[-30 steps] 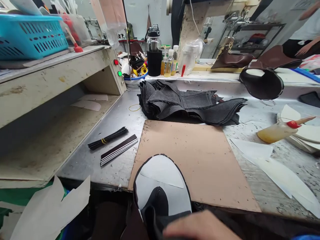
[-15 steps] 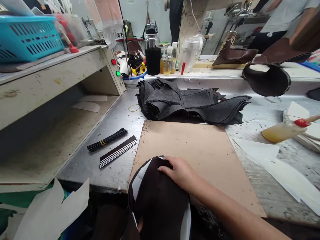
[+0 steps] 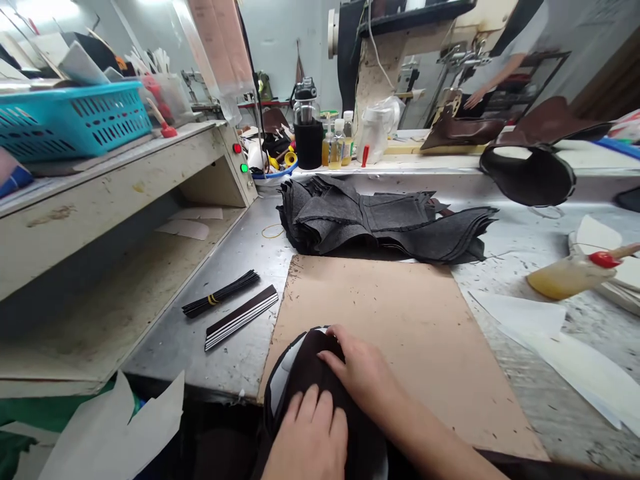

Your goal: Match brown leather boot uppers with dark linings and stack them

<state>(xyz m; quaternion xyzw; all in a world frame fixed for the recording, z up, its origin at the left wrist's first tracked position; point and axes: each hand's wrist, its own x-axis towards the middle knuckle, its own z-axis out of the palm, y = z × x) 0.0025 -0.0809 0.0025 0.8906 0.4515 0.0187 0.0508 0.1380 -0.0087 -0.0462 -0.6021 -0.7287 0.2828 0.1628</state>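
A dark brown shoe upper (image 3: 313, 353) with a pale lining showing along its left edge lies over the near edge of the tan board (image 3: 380, 307). My right hand (image 3: 357, 367) pinches its far rim, thumb on top and fingertips curled over the edge. My left hand (image 3: 313, 433) rests flat on the upper's near part with its fingers stretched forward. The lower end of the upper is hidden by my hands and the frame's bottom. Left of the board lie a banded bundle of black strips (image 3: 223, 295) and a stack of brown, white-edged strips (image 3: 241, 318).
Behind the board sits a pile of dark grey cut pieces (image 3: 385, 220). A glue bottle (image 3: 570, 277) and white pattern pieces (image 3: 560, 347) lie at the right. A shelf (image 3: 125, 180) with a blue basket (image 3: 90, 120) stands left. A person's arm (image 3: 500, 73) shows far right.
My left hand has come up from under the upper and now lies on top of it. My right hand keeps its hold on the far rim. The camera view has tilted slightly up.
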